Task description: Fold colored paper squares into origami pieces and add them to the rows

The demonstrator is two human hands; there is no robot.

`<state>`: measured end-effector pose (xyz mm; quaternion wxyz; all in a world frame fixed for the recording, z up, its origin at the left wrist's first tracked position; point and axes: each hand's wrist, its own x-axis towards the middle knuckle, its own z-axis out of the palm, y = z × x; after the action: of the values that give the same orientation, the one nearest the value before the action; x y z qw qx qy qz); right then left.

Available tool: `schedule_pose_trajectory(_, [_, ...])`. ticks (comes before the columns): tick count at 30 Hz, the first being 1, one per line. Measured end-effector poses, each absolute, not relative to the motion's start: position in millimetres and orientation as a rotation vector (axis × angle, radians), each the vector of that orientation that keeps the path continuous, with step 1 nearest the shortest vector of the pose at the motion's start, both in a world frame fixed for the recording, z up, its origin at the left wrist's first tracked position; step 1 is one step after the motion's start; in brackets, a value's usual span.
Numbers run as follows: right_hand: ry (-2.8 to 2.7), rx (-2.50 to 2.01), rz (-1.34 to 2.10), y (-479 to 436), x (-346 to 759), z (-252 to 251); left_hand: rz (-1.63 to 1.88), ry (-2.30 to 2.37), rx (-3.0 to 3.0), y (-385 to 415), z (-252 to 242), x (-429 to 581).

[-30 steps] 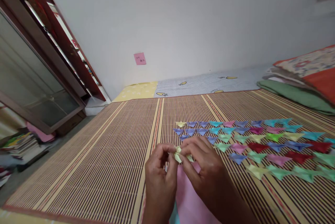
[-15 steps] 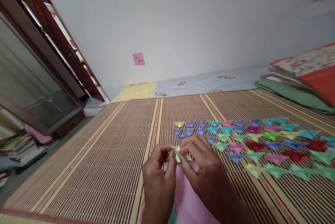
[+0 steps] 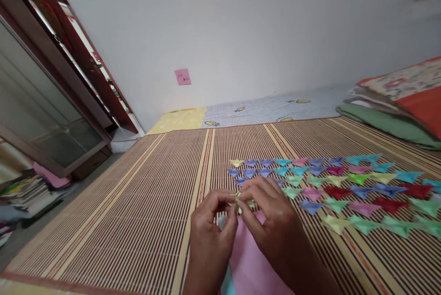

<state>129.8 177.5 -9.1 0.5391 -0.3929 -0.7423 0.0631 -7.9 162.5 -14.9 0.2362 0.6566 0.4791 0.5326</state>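
While pinched between both hands: small pale yellow folded paper point(image 3: 239, 197), held just above the striped mat point(image 3: 144, 203), near the front edge of the rows of folded pieces.
Left hand point(image 3: 211, 230): thumb and fingertips closed on the left side of the yellow paper, grip tight, other fingers curled.
Right hand point(image 3: 272, 221): thumb and forefinger closed on the right side of the same paper, fingertips almost touching those of the left hand.
Under the hands: pink sheet point(image 3: 251, 258) flat on the mat, with a bit of teal sheet point(image 3: 227, 286) at its lower left edge.
To the right on the mat: rows of folded paper pieces point(image 3: 330, 184) in blue, teal, green, pink, red and yellow, lying close beside each other, nearest ones just beside the right hand.
Behind the mat: bedsheet point(image 3: 268, 109) with a checked part and a yellow part, reaching the white wall point(image 3: 241, 24).
On the wall: pink note point(image 3: 183, 76), writing too small to read.
Far right: folded blankets point(image 3: 399, 102), green at the bottom.
Far left: glass-door cabinet point(image 3: 44, 102), with a stack of books point(image 3: 24, 191) below it.
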Motion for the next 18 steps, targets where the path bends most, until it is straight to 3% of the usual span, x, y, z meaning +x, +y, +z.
schedule_pose_trajectory(18, [-1.793,-0.925,0.157,177.4,131.6,-9.1,1.526,1.35,1.785,163.7,-17.8,-6.9])
